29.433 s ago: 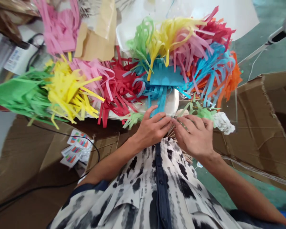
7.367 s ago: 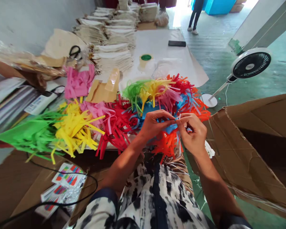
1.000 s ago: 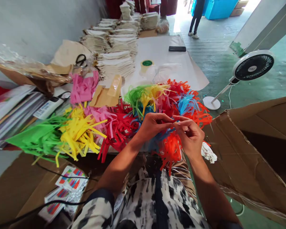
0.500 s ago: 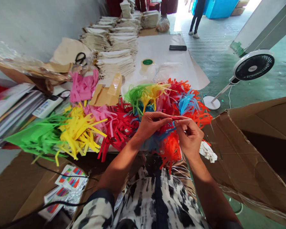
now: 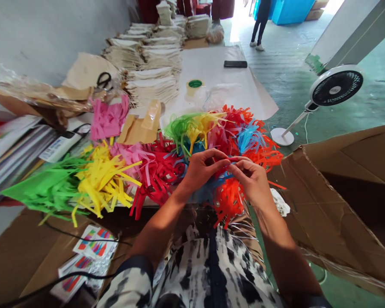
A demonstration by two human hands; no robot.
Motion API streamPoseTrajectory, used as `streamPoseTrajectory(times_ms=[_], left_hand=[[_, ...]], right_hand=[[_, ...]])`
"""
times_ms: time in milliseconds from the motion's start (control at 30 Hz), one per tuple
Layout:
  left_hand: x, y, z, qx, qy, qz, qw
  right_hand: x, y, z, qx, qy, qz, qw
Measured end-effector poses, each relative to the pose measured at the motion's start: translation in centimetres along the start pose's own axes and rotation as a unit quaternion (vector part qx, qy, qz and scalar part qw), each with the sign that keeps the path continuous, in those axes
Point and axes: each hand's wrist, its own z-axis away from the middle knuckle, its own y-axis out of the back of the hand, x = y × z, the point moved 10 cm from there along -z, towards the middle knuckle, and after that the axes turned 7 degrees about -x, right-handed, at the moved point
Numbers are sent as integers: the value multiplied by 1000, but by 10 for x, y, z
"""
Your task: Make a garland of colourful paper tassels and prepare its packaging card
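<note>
My left hand (image 5: 202, 168) and my right hand (image 5: 250, 176) meet fingertip to fingertip above the near edge of the table. Between them both pinch a small red strip (image 5: 232, 159), mostly covered by the fingers. Beneath and behind the hands lie fringed paper tassels: orange-red (image 5: 228, 199), light blue (image 5: 252, 137), yellow (image 5: 200, 128) and light green (image 5: 178, 128). Left of my left hand spread a dark red fringed bundle (image 5: 162, 171), a pink one (image 5: 128, 156), a yellow one (image 5: 102, 179) and a green one (image 5: 48, 184).
Stacks of cream sheets (image 5: 154, 85) line the wall side. A tape roll (image 5: 195, 87) and a black phone-like slab (image 5: 235, 64) lie on white paper. Scissors (image 5: 103, 80) rest at left. A fan (image 5: 335, 90) and an open cardboard box (image 5: 327, 188) stand right. A person (image 5: 261, 21) stands far back.
My right hand has turned slightly and shifted its fingers along the red strip, toward the left hand. The whole view has shifted a little.
</note>
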Motion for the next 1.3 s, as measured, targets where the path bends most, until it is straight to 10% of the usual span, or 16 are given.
streamPoseTrajectory(times_ms=[1300], left_hand=[[16, -16, 1, -60, -37, 48, 996]], right_hand=[[-6, 0, 11, -23, 13, 38, 999]])
